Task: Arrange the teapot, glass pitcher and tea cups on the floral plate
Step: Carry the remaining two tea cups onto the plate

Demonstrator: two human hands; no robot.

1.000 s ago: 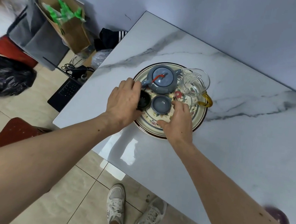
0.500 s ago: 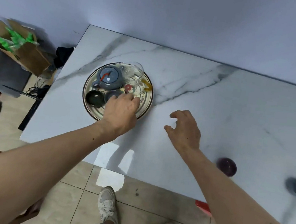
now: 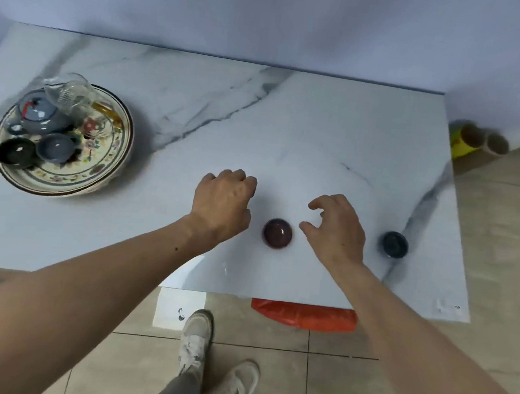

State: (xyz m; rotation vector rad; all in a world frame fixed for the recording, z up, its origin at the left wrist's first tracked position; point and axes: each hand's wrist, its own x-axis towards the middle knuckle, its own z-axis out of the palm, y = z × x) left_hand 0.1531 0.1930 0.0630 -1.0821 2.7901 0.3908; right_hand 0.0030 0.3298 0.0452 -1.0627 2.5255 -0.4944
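Partly blurred at the table's left edge, the floral plate carries the blue teapot, glass pitcher, a dark cup and a blue cup; no writing is legible. Over the marble table, the left hand hovers loosely curled and empty, the right hand open-fingered, flanking a purple cup. A dark blue cup sits near the right edge.
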